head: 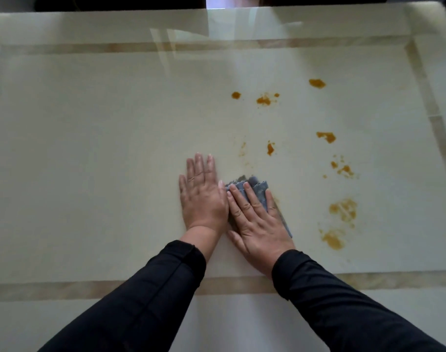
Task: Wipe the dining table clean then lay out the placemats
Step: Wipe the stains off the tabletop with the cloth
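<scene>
While flat: two hands (204, 196), one cloth (257, 191).

Both hands flat on the dining table (89, 148). Right hand (258, 221) presses a grey-blue cloth (258, 190) down, fingers straight. Left hand (201, 196) rests palm-down on the bare top, touching the right. Orange stains (342, 209) are scattered to the right of the cloth. Black sleeves (145, 295).
</scene>
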